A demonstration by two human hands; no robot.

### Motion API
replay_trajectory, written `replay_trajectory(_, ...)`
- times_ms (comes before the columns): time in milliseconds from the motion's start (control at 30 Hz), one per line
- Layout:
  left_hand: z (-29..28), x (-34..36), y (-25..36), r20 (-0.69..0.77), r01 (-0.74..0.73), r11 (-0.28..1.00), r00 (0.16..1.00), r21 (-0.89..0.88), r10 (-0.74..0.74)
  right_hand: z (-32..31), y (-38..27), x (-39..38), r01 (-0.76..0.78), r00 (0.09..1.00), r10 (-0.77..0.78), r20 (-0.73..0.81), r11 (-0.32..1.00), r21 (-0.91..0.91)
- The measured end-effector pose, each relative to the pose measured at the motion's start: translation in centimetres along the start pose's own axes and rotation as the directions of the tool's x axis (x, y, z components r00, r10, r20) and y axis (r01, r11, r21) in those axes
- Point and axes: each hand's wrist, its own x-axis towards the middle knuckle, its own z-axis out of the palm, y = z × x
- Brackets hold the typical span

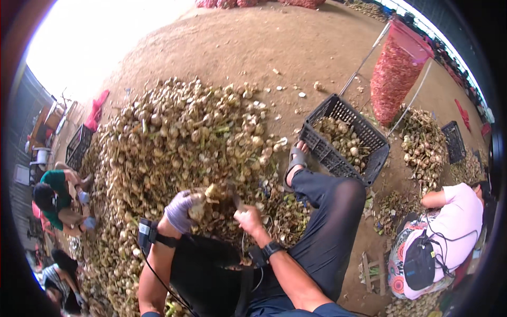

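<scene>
My left hand [179, 210], in a pale lavender glove, grips a garlic bulb [197, 208] with a cut stalk stub raised toward the middle. My bare right hand [248, 217] is closed on a knife [235, 198], its blade angled up beside the stalk, partly blurred. Beneath and beyond both hands spreads a large heap of garlic [174, 132] with loose trimmings and stalk pieces. My bent right leg [338, 211] and sandalled foot [297, 161] lie to the right of the hands.
A black crate [376, 166] holds garlic; behind it a red mesh sack [385, 90] hangs between poles. Co-workers sit at left [55, 195], lower left [63, 280] and right [443, 232]. More crates [79, 142], garlic piles [422, 148] and filled sacks [298, 2] stand around.
</scene>
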Motion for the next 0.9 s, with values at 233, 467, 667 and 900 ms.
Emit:
replay_trajectory(233, -14.9, -12.5, 3.2, -0.441, -0.523, 0.852, 0.763, 0.01, 0.473, -2.7, -1.4, 2.2, -0.26, 0.947, 0.139, -0.288, 0.859, -0.44)
replay_trajectory(467, -40.7, -45.1, -10.4, -0.879, 0.536, 0.813, -0.248, 0.227, 0.408, 3.1, -0.8, 6.1, 0.183, 0.983, -0.147, 0.113, 0.686, -0.704)
replay_trajectory(667, -36.9, -47.7, -28.8, -0.941, 0.461, 0.886, -0.276, 0.047, 0.194, 8.8, 3.4, 10.5, 0.459, 0.887, -0.172, 0.428, 0.426, -0.78)
replay_trajectory(900, -30.6, -35.2, -33.2, -0.98, 0.3, 0.939, 0.05, -0.168, -0.191, 9.6, 8.1, 13.3, 0.55, 0.827, 0.069, 0.558, 0.102, -0.829)
